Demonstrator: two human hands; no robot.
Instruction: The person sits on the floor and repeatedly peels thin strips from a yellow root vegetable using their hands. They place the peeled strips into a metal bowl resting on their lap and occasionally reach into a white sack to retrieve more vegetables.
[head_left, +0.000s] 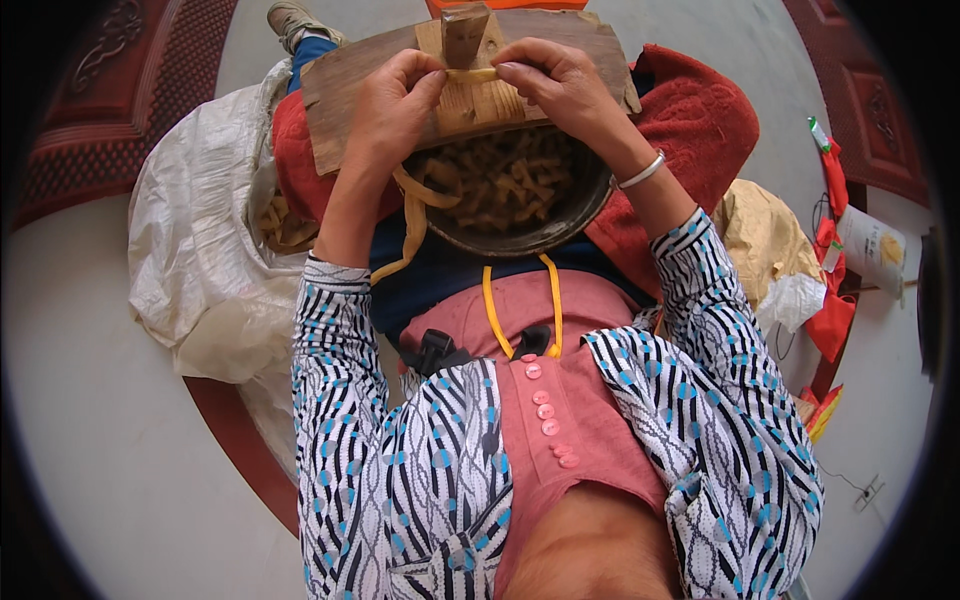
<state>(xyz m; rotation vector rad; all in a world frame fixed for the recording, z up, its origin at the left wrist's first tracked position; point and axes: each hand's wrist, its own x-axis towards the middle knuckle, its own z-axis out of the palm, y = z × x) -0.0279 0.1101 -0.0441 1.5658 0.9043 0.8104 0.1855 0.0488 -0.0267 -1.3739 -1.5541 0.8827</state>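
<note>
Stretched level between my two hands is a yellowish, flat, pliable strip (471, 76). My left hand (397, 105) pinches its left end between thumb and fingers, and my right hand (559, 82) pinches the right end. The strip lies at the near foot of a wooden block (464, 34) that stands up from a wooden board (360, 82). Below the board, a dark round basin (525, 244) in my lap holds many short yellowish-brown pieces (517, 180). A long strip (415, 217) hangs over the basin's left rim to my lap; whether it joins the held one is hidden.
On the left stands a white woven sack (202, 172) with more brownish pieces (285, 225) in its mouth. Red cloth (697, 112) covers my knees. A brown paper bag (765, 232), red packaging (831, 315) and a white container (874, 247) are at the right. Carved red door panels (112, 97) flank me.
</note>
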